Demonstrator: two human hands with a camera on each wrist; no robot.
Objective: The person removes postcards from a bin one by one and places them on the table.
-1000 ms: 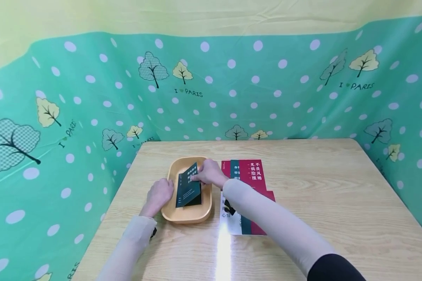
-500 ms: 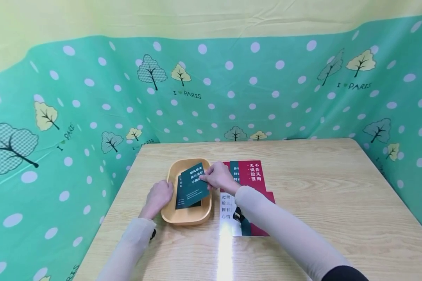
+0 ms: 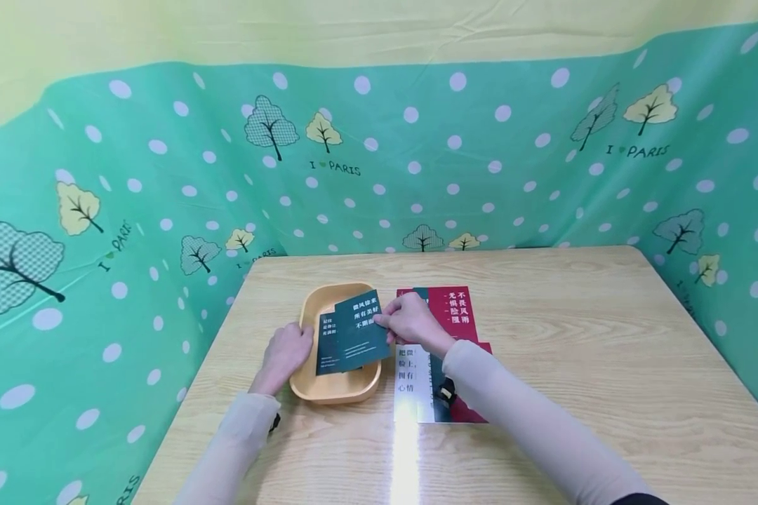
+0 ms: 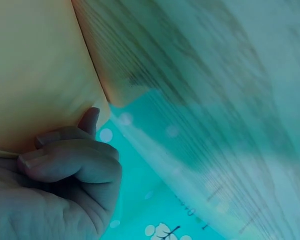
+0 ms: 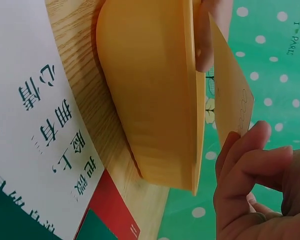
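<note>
My right hand (image 3: 410, 321) pinches the right edge of a dark green card (image 3: 363, 333) with white lettering. The card is lifted and tilted, its right side past the rim of a yellow-orange plastic tray (image 3: 341, 398). Its pale back with a printed squiggle shows in the right wrist view, above the tray wall (image 5: 150, 85). Another dark green card (image 3: 326, 344) lies in the tray, partly covered by the lifted one. At the tray's left side my left hand (image 3: 288, 351) grips the rim; curled fingers (image 4: 65, 160) press against the wall in the left wrist view.
Right of the tray lie several overlapping cards: a red one (image 3: 460, 315) at the back, a white one (image 3: 412, 403) in front, with dark green and red ones beside it, partly under my right forearm. A polka-dot curtain (image 3: 455, 168) borders the wooden table (image 3: 581, 315).
My right hand has moved right, drawing the dark green card from steeply tilted over the tray to partly beyond its right rim. The left hand stays on the tray.
</note>
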